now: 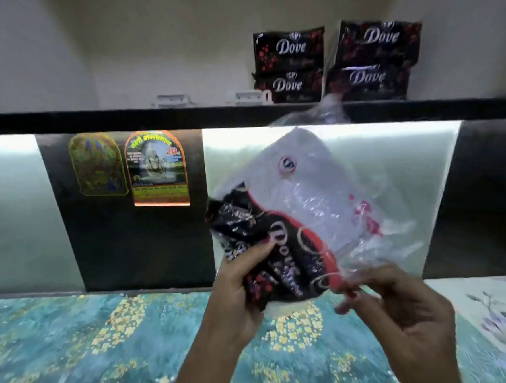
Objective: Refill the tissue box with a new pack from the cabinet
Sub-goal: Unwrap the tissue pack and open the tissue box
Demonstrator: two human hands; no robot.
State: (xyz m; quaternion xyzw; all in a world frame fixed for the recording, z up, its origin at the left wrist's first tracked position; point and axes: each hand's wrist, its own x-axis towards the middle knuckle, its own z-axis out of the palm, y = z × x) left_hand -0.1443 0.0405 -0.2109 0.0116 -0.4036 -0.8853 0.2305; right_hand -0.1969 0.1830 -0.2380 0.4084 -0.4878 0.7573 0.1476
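A black and red Dove tissue pack (267, 249) is held in front of me, half inside a clear plastic bag (313, 187) with red print. My left hand (239, 284) grips the pack's lower left end. My right hand (395, 310) pinches the bag's lower edge to the right of the pack. Several more black Dove tissue packs (335, 62) are stacked in two piles on the cabinet shelf (93, 119) above, at the right. No tissue box is in view.
Two small white items (172, 101) lie on the shelf left of the stacks. Two stickers (155, 167) are on a dark panel below the shelf. A teal floral cloth (78, 350) covers the surface beneath my hands.
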